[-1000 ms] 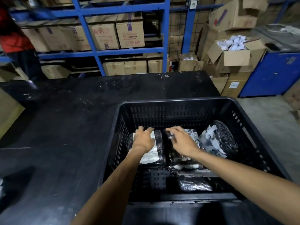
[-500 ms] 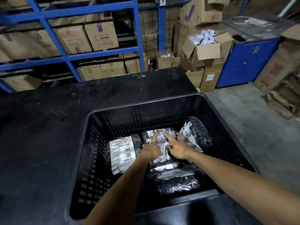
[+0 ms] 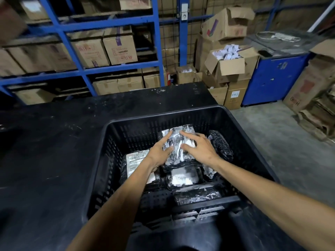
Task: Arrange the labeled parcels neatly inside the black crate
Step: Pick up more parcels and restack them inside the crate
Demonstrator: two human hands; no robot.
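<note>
The shiny middle parcel [image 3: 178, 142] sits near the centre of the black crate [image 3: 116, 142], raised a little above the others, its crinkled plastic wrap catching the light. Both hands are on it. The left hand [image 3: 160, 151] lies against its left side, forefinger stretched along the top and thumb pressed to the face; the right hand [image 3: 199, 147] lies over its right side with fingers spread across the wrap. Each grip is wide and flat against the parcel rather than curled around it, so it reads as pressing contact from two sides, and whether the parcel is truly lifted I cannot tell.

To the left, touching the left forearm, a parcel with a white barcode label [image 3: 136, 160] lies flat on the crate floor. Below the middle parcel lies a smaller black parcel with a pale label [image 3: 182, 178], and nearer the front wall a dark glossy parcel [image 3: 197, 195]. At the right, a black parcel [image 3: 220, 145] leans tilted against the crate's right wall, partly hidden behind the right hand.

The crate stands on a black counter [image 3: 45, 151], near its right edge. Beyond the counter are blue shelving [image 3: 155, 42] loaded with cardboard boxes [image 3: 119, 46], an open carton of white paper [image 3: 230, 60], and a blue cabinet [image 3: 275, 80] on the concrete floor [image 3: 282, 142]
</note>
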